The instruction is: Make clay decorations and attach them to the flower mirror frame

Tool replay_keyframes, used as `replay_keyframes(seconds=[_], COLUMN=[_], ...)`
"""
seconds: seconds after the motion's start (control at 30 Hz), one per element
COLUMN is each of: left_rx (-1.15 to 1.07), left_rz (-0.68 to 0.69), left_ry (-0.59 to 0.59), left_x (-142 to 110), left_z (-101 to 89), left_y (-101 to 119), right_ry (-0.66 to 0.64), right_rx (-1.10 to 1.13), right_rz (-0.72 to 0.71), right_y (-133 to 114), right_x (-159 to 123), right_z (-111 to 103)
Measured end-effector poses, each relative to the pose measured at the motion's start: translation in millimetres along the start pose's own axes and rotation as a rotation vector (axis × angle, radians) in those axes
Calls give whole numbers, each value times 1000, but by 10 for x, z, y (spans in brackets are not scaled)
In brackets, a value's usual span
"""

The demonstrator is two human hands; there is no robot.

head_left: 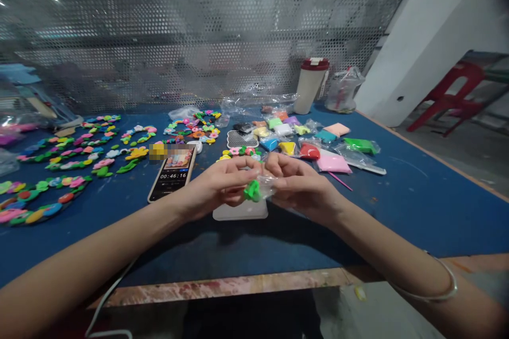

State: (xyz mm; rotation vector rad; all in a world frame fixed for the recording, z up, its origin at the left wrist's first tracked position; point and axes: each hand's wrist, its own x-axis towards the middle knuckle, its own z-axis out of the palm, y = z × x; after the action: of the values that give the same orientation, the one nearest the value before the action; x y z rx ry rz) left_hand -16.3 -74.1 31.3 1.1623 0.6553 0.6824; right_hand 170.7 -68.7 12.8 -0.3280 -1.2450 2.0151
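My left hand (225,180) and my right hand (300,185) meet over the table, fingers closed in pinches. Between them is a small clear plastic bag (268,186) with a lump of bright green modelling clay (252,190) at its left end. The left fingers pinch around the clay end, while the right fingers grip the clear end. Under my hands lies a flat whitish board (240,212), partly hidden. Just behind the fingers is a piece decorated with colourful clay shapes (235,152).
Several packets of coloured clay, including a pink packet (334,163), lie behind my right hand near a white serrated tool (363,163). A phone (173,172) showing a timer and clay-decorated rings (50,212) are at left. A tumbler (310,87) stands at the back.
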Motion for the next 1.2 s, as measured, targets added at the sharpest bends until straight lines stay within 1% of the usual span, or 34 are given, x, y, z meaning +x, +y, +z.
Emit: replay_keyframes(seconds=[0.1, 0.2, 0.37, 0.57, 0.63, 0.7, 0.77, 0.8, 0.9, 0.97, 1.13, 1.2], left_rx=[27, -2, -67, -292, -337, -388, -394, -363, -162, -46, 124, 209], left_rz=[-74, -100, -57, -24, -15, -6, 22, 44, 120, 161, 221, 227], left_ry=[-50, -82, -74, -9, -34, -94, -121, -95, 86, 175, 265, 310], left_x=[14, 17, 5, -3, -5, -3, 4, 9, 32, 51, 75, 66], left_z=[-54, -77, -62, -27, 0, 35, 69, 82, 90, 58, -93, -119], left_y=[3, -16, -42, -61, -77, -90, -96, -95, -84, -73, -31, -8], right_ry=[53, 92, 159, 250, 271, 270, 265, 270, 299, 310, 325, 317], right_rx=[-10, -18, -20, -46, -69, -103, -148, -173, -266, -340, -484, -517], right_rz=[-63, -96, -117, -141, -142, -131, -129, -140, -189, -217, -319, -356], right_y=[18, 51, 143, 236, 257, 276, 294, 300, 301, 291, 268, 253], right_x=[42, 85, 125, 171, 180, 182, 181, 182, 188, 188, 154, 130], right_z=[-5, -15, -47, -29, -10, 0, -7, -15, -48, -66, -83, -75])
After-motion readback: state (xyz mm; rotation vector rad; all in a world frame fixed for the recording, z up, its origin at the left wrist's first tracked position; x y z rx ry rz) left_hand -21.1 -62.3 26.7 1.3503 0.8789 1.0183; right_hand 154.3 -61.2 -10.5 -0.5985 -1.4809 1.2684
